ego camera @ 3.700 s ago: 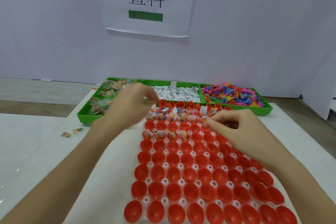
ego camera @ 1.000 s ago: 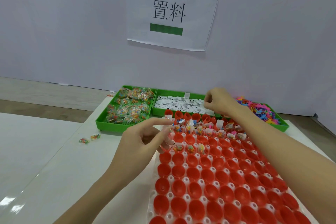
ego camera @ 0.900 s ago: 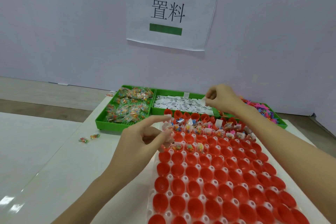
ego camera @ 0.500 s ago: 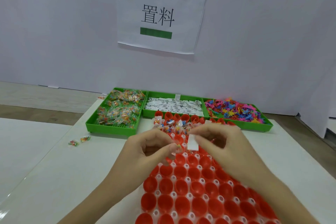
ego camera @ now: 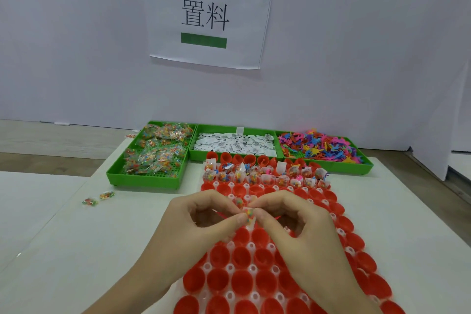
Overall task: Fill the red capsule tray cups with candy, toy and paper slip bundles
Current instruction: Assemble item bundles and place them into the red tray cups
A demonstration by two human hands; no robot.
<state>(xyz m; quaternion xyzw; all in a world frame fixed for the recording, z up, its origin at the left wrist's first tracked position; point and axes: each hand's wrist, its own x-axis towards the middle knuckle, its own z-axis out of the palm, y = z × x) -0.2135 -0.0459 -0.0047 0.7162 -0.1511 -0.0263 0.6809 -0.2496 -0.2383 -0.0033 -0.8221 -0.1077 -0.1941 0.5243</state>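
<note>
A white tray of red capsule cups (ego camera: pixel 242 278) lies before me on the table. Its far rows hold candy, toy and slip bundles (ego camera: pixel 265 177); the nearer cups are bare. My left hand (ego camera: pixel 198 222) and my right hand (ego camera: pixel 293 222) meet above the tray's middle. Together their fingertips pinch a small clear candy packet (ego camera: pixel 249 213) with a bit of white paper slip against it. Another candy packet (ego camera: pixel 239 202) sits in a cup just beyond my fingers.
Three green bins stand behind the tray: candy packets (ego camera: pixel 153 155) at left, paper slips (ego camera: pixel 235 144) in the middle, coloured plastic toys (ego camera: pixel 321 146) at right. Two loose candy packets (ego camera: pixel 98 199) lie on the table to the left. A paper sign (ego camera: pixel 206 15) hangs on the wall.
My right hand took a paper slip from the middle bin and brought it back to my left hand. Both hands now pinch the candy packet and slip together over the tray.
</note>
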